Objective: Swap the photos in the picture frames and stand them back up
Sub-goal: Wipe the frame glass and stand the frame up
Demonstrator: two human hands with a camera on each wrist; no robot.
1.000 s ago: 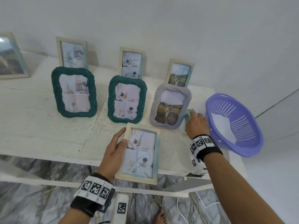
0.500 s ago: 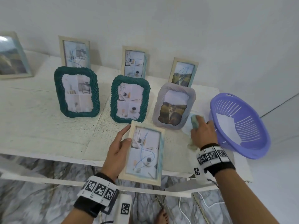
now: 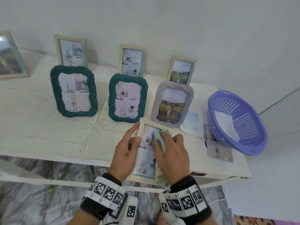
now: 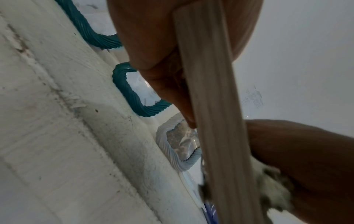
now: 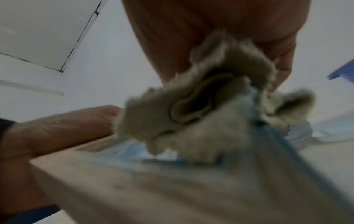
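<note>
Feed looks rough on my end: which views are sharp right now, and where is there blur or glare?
Head view: evenly lit and mostly sharp, with wide-angle bending at the edges; the right hand presses a cloth on the wooden frame, and glare whitens the far-left frame. Left wrist view: soft, the frame's edge fills it. Right wrist view: heavy motion blur on the cloth.
</note>
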